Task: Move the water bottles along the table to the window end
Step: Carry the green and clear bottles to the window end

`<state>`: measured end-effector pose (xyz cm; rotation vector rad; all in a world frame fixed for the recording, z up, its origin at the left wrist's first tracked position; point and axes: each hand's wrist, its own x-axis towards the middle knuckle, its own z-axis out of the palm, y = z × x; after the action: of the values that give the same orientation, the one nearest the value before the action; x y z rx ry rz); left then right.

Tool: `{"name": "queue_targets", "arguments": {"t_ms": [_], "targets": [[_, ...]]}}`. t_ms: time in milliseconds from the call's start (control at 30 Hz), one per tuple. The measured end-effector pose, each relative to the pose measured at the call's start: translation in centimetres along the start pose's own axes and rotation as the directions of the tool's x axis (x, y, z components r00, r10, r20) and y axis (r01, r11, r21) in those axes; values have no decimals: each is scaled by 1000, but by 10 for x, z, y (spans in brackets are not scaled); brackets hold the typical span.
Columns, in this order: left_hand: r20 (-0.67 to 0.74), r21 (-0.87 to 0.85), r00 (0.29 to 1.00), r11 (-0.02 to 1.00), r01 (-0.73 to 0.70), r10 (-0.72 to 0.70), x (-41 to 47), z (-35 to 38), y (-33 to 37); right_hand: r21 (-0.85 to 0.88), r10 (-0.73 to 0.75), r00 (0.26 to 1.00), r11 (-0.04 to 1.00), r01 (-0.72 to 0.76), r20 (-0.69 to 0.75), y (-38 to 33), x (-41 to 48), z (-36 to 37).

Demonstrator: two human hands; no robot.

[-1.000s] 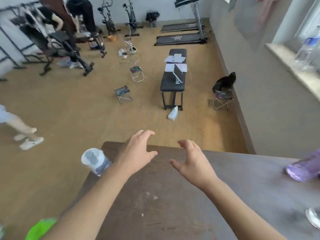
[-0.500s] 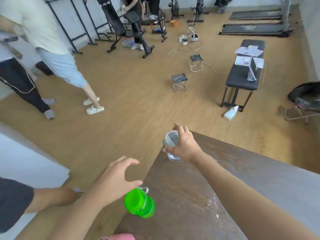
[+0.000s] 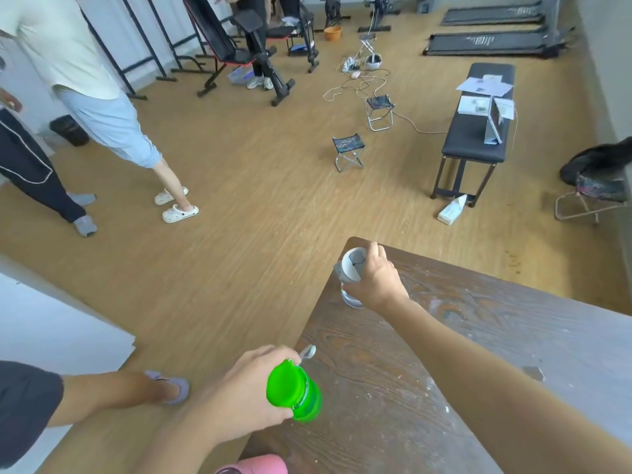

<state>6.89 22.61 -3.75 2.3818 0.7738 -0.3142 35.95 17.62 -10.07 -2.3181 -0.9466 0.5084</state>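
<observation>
Bystanders (image 3: pixel 85 97): two people stand on the wood floor at the far left, well apart from my table.
My left hand (image 3: pixel 253 395): my grip is wrapped around the green bottle, fingers curled at its lid and upper body.
Green bottle (image 3: pixel 295 391): stands upright at the table's left edge, near me, lid shut, a small grey loop sticking out just behind the lid.
Pink bottle (image 3: pixel 256 465): only its top shows at the bottom edge of view, just below the green one; I cannot tell whether it stands on the table.
Table (image 3: pixel 461 354): dark worn wood grain with pale scuffs, its rounded far corner pointing out over the floor.
Clear bottle (image 3: pixel 352 271): upright beside that far corner, grey-white cap on top, see-through base resting on the table.
My right hand (image 3: pixel 376 278): my grip is closed on the clear bottle from the right side, fingers over its cap and shoulder, forearm stretched across the table.
Floor beyond: two small folding stools (image 3: pixel 349 150) and a tangle of cables.
Black bench (image 3: pixel 475 131): stands right of the stools with papers on top, a white carton lying by its feet.
</observation>
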Motion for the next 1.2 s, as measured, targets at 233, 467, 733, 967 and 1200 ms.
{"name": "queue_targets", "arguments": {"t_ms": [233, 467, 733, 967, 1200], "targets": [[-30, 67, 999, 997, -24, 26, 3, 0, 6, 61, -46, 996, 997, 52, -82, 17, -40, -30], [-59, 58, 986, 986, -155, 159, 23, -4, 70, 86, -13, 977, 996, 32, -215, 54, -120, -110], [28, 198, 913, 893, -403, 406, 71, 30, 234, 142, 195, 898, 978, -150, -394, 149, -265, -214], [233, 182, 787, 769, -612, 571, 84, 119, 416, 246, 440, 707, 898, -366, -554, 254, -400, -275], [441, 140, 597, 606, -783, 670, 54, 253, 577, 362, 617, 517, 778, -513, -594, 337, -519, -305]]}}
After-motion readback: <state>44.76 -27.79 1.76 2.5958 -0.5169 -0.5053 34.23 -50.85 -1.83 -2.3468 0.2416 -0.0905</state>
